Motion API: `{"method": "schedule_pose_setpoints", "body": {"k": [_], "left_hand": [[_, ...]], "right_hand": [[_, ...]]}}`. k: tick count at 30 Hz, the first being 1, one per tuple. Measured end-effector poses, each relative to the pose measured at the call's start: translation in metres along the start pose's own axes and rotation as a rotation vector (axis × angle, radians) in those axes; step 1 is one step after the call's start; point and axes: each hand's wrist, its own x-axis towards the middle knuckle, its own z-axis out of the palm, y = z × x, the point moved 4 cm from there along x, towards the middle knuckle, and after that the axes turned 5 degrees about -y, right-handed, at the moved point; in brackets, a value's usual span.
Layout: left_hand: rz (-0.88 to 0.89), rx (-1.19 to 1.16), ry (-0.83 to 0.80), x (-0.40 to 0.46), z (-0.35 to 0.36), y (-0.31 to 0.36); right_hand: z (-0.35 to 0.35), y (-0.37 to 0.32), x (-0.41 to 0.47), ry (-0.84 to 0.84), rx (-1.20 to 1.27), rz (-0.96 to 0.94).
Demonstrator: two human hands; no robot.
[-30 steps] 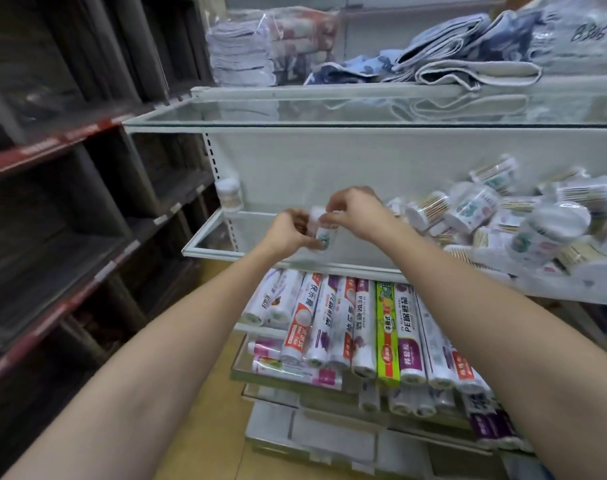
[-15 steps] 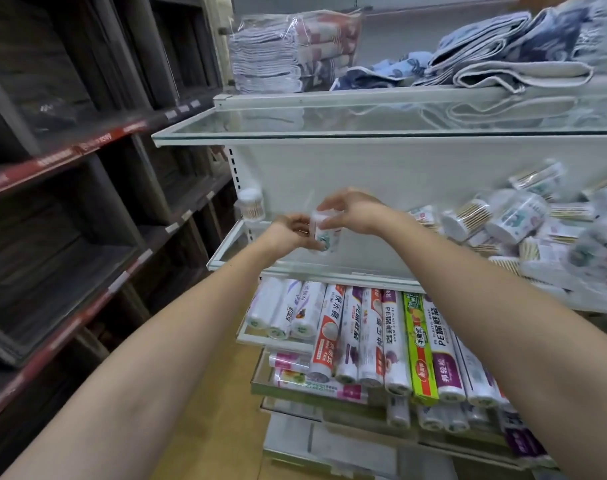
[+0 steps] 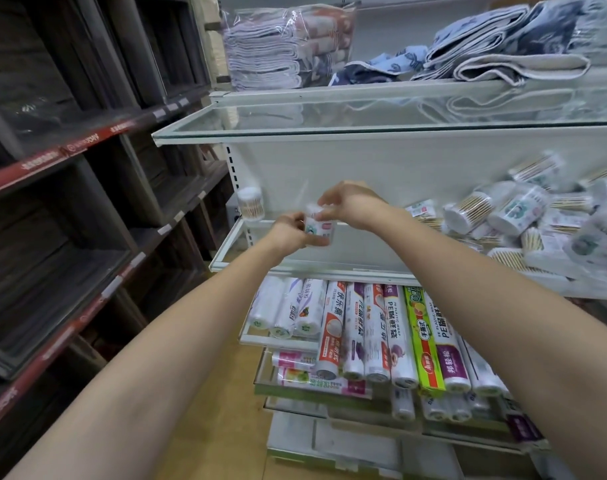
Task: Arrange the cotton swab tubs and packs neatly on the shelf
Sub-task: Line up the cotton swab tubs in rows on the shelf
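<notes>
Far left: dark wooden shelving [image 3: 87,188] with red price strips, standing beside the white shelf unit. At the left rear corner of the white shelf [image 3: 295,265] one cotton swab tub [image 3: 250,204] stands upright, alone, against the perforated upright. Nothing lies between it and the hands.

Centre: the left hand [image 3: 288,233] grips a held tub [image 3: 318,227] from below and the side, fingers curled round its base. The right hand [image 3: 350,206] comes from above, fingertips pinching the tub's top. The tub is upright, above the bare left part of the shelf; whether it touches the shelf floor cannot be told.

Right: a loose heap of swab tubs and packs [image 3: 523,220] lies on the same shelf, most on their sides, overlapping, well apart from the lone upright tub.

Above: a glass shelf [image 3: 329,129] carries a bagged stack of towels [image 3: 288,46] and folded cloths [image 3: 502,53].

Below: rolls of plastic wrap [image 3: 374,330] lie side by side in tiered trays, some overhanging the front edge.
</notes>
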Motion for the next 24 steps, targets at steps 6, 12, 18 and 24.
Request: {"method": "schedule_pose_setpoints", "body": {"k": [6, 12, 18, 24], "left_hand": [[-0.021, -0.122, -0.029, 0.000, -0.011, -0.003], [-0.008, -0.062, -0.048, 0.000, -0.009, 0.000], [0.110, 0.125, -0.078, 0.000, -0.009, 0.005], [0.206, 0.291, -0.102, 0.002, -0.012, 0.008]], "right_hand": [[-0.006, 0.006, -0.005, -0.012, 0.014, -0.036], [-0.004, 0.004, -0.003, -0.013, 0.011, -0.044], [-0.012, 0.000, -0.004, -0.009, 0.007, -0.064], [-0.013, -0.003, -0.004, -0.018, -0.041, -0.066]]}}
